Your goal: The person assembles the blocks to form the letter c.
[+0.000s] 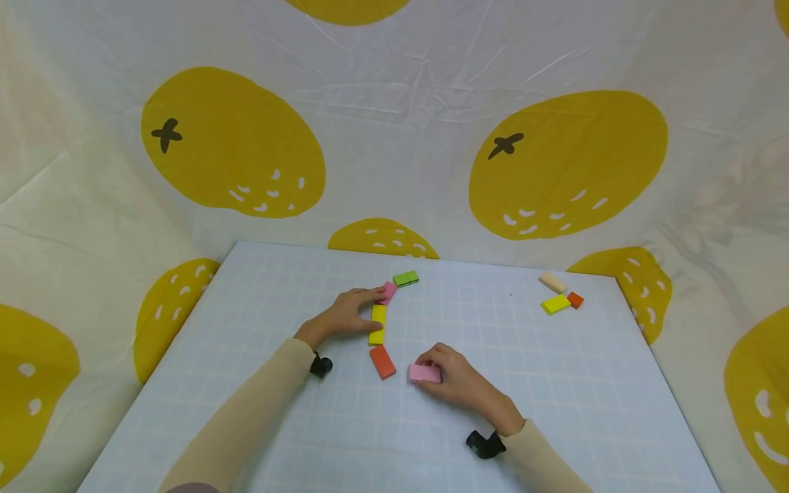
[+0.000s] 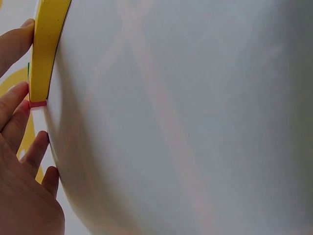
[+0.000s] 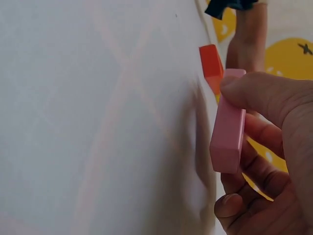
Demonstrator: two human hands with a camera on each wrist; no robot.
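A pink block (image 1: 424, 373) is pinched between the thumb and fingers of my right hand (image 1: 456, 380), low over the table, to the right of an orange-red block (image 1: 382, 361). My left hand (image 1: 346, 313) has its thumb against a yellow block (image 1: 378, 314), while its fingertips touch a second pink block (image 1: 388, 292) just beyond. A green block (image 1: 406, 279) lies at the far end of this curved row. In the left wrist view, the thumb meets the side of the yellow block (image 2: 46, 49) and the other fingers extend past its end.
At the far right of the table (image 1: 481, 308) lie a pale wooden block (image 1: 552, 282), another yellow block (image 1: 557, 305) and a small orange-red block (image 1: 575, 300). A fruit-print cloth (image 1: 394, 157) hangs behind the table and along its sides.
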